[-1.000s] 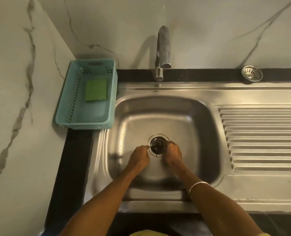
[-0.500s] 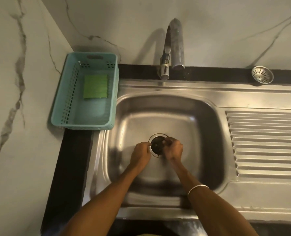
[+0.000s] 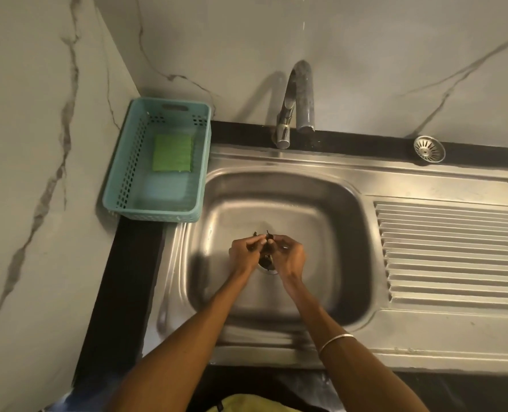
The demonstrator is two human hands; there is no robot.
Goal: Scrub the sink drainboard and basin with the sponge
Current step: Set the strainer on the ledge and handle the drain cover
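Note:
The steel sink basin fills the middle, and its ribbed drainboard lies to the right. A green sponge rests in the teal basket, left of the basin and apart from both hands. Above the drain, my left hand and my right hand meet fingertip to fingertip. Each pinches small dark bits of debris. The hands hide most of the drain.
The faucet stands at the back edge with its spout over the basin's rim. A loose metal strainer sits on the black ledge at the back right. Marble walls close off the left and back.
Both hands have lifted from the drain opening, bringing up dark bits between the fingertips. The view has shifted, so the sink appears further right.

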